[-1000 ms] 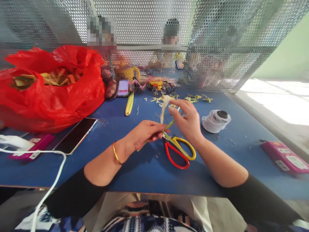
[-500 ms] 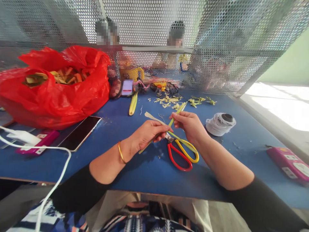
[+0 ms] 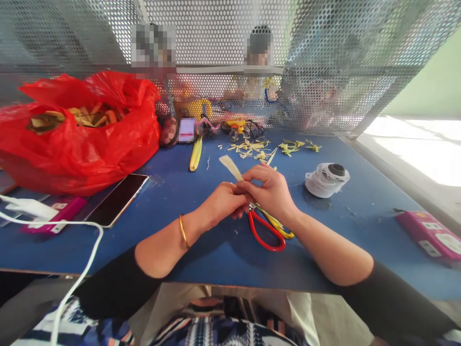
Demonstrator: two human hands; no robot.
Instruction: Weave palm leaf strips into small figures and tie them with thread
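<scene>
A pale, flat leaf strip [image 3: 230, 167] sticks up and leftward from between my hands, its wider end free. My left hand [image 3: 223, 204] is closed around the lower part of it, which the fingers hide. Meeting it from the right, my right hand [image 3: 270, 190] pinches the strip with thumb and fingertips. Under my hands lie scissors [image 3: 264, 236] with one red and one yellow handle loop; their blades are mostly covered. Beyond the right hand are green and pale cut leaf scraps [image 3: 248, 146].
A red plastic bag [image 3: 118, 149] of leaf pieces stands at left, near a dark phone [image 3: 117, 201]. A yellow-green folded leaf [image 3: 195, 154] lies ahead. At right are a white thread spool [image 3: 327, 180] and a magenta power strip [image 3: 430, 233]. Perforated metal mesh [image 3: 223, 38] borders the back.
My right hand has moved left and down against my left hand, covering the scissors' upper part. The green strip it held is now hidden, and the pale strip points more steeply upward.
</scene>
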